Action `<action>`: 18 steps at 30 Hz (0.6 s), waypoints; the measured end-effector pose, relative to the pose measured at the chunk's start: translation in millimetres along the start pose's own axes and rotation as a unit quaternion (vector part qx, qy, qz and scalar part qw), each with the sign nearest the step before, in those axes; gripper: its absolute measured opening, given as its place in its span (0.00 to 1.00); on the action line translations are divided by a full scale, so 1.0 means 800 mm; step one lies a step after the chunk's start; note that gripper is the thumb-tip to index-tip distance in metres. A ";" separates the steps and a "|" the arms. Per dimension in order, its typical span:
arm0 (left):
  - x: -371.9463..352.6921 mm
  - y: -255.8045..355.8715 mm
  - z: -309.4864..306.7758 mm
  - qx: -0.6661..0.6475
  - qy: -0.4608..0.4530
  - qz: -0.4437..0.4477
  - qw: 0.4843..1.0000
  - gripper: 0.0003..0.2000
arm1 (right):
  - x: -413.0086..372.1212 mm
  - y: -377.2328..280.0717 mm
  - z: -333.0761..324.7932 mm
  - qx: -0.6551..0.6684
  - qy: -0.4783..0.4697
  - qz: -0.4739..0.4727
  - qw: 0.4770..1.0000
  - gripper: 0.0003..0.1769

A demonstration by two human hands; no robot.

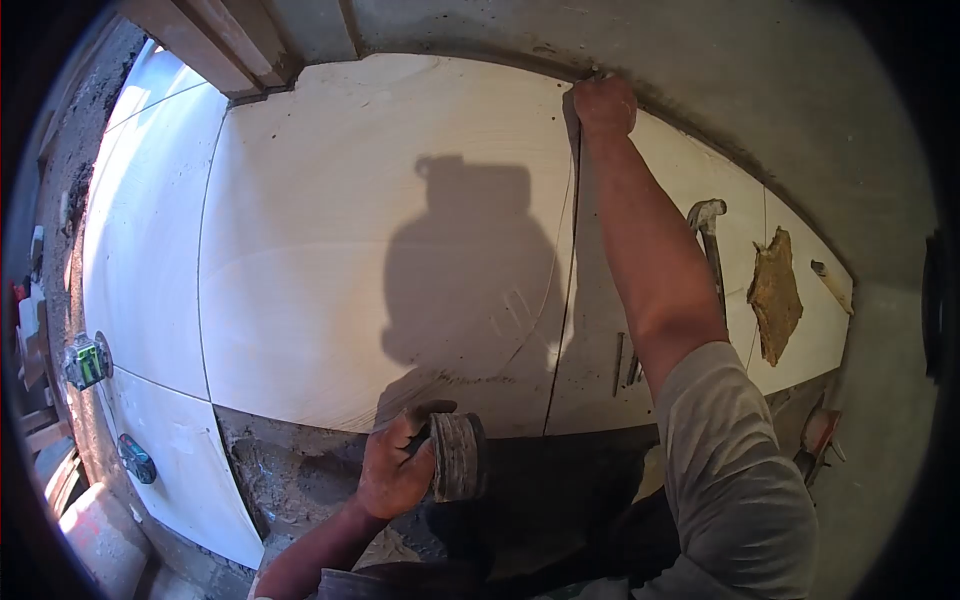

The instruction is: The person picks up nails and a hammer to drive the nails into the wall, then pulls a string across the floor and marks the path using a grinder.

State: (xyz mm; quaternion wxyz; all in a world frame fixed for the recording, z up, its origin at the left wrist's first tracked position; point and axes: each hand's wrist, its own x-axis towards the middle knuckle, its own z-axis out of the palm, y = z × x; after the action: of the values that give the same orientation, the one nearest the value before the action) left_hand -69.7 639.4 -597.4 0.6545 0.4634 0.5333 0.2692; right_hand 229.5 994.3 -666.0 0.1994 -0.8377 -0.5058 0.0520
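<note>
Low in the head view, my left hand (pixel 397 465) is wrapped round a round, ridged, mortar-stained object (pixel 458 457). My right arm reaches far forward over pale floor tiles (pixel 300 230). At its end my right hand (pixel 604 105) is closed by the wall's foot, at the top of a joint between two tiles. What its fingers hold is too small to make out. A shadow falls across the large middle tile. Right of my forearm lies a hammer (pixel 708 225), partly hidden by the arm. Thin metal pieces (pixel 618 362) rest on the tile beside my elbow.
On the right tiles lie a brown ragged piece (pixel 775 297) and a small rod-like piece (pixel 832 287). A green and black device (pixel 87 361) and a teal tool (pixel 136 459) are at the left. A wooden frame (pixel 205 45) stands at the upper left; wet mortar (pixel 290 470) borders the tiles.
</note>
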 end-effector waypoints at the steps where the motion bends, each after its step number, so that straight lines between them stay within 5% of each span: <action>1: 0.001 -0.004 0.002 -0.008 -0.001 -0.007 1.000 0.14 | 0.000 0.002 -0.002 -0.002 0.003 -0.003 1.000 0.17; 4: 0.002 -0.004 0.004 -0.025 -0.001 -0.020 0.999 0.15 | -0.013 0.022 0.000 0.005 0.026 -0.015 1.000 0.09; 10: 0.000 -0.013 0.005 -0.016 0.002 -0.024 1.000 0.15 | -0.043 0.046 -0.003 -0.049 0.051 -0.203 0.977 0.13; 18: 0.003 -0.006 0.006 0.053 -0.010 0.028 0.998 0.15 | -0.025 0.046 0.017 -0.129 0.064 -0.244 0.959 0.21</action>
State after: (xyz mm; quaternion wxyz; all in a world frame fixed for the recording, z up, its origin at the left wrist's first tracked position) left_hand -65.0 637.6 -602.6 0.6266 0.5151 0.5266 0.2543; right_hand 246.2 965.7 -695.1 0.1284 -0.7088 -0.6835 -0.1178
